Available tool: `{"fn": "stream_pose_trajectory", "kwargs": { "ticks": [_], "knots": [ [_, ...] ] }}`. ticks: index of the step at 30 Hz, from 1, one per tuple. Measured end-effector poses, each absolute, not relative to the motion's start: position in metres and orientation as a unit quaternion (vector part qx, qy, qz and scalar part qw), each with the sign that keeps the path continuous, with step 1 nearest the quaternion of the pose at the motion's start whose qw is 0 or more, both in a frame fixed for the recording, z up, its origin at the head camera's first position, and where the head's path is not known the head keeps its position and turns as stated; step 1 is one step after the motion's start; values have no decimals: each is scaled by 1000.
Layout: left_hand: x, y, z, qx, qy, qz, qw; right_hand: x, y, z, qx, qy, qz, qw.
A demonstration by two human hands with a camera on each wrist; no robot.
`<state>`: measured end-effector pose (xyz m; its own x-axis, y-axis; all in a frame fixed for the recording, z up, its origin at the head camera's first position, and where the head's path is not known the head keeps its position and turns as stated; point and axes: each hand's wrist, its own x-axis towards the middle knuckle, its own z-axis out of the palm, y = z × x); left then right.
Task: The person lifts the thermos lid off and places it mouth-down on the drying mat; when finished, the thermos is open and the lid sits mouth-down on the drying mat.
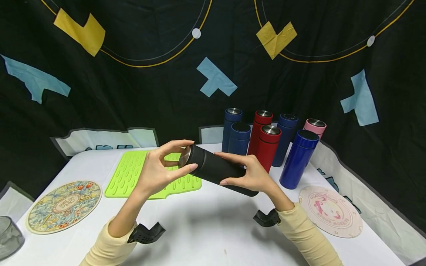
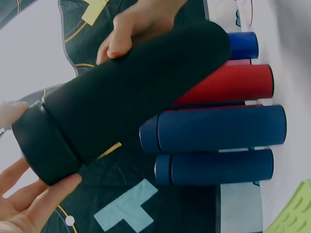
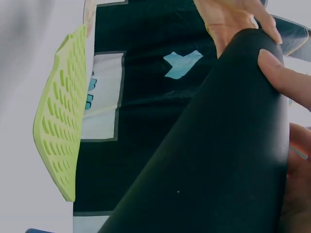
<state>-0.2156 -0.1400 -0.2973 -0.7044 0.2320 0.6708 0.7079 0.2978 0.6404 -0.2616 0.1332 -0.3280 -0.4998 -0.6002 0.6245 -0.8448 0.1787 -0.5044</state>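
A matte black thermos bottle (image 1: 213, 164) is held tilted above the table, its steel-topped lid (image 1: 185, 157) up and to the left. My left hand (image 1: 155, 170) grips that lid between thumb and fingers. Lower down, my right hand (image 1: 254, 174) holds the body near its base. The left wrist view shows the seam between lid and body of the black thermos (image 2: 131, 92), with the left fingers around the lid. Filling much of the right wrist view, the same thermos (image 3: 218, 145) has the right thumb and fingers along its side.
Several upright thermoses stand at the back right, among them a red one (image 1: 269, 147), a glossy blue one (image 1: 298, 160) and a pink one (image 1: 314, 127). A green mat (image 1: 124, 177) lies behind the left hand. Round mats (image 1: 64, 207) flank both sides; a glass (image 1: 9, 238) is far left.
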Motion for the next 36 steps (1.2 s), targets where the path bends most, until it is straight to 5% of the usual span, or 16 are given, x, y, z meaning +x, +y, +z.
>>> {"fn": "stream_pose_trajectory", "kwargs": {
  "ticks": [11, 18, 29, 36],
  "knots": [
    [-226, -153, -299, -385, -782, -459, 170, -263, 132, -330, 510, -742, 381, 209],
    [-228, -153, -300, -438, -759, -439, 199, -261, 131, -329, 520, -738, 367, 223],
    [-216, -142, -293, -453, -748, -424, 235, -263, 134, -329, 515, -750, 381, 164],
    [-227, -147, -304, -406, -764, -448, 226, -259, 130, -330, 513, -751, 342, 237]
  ]
}}
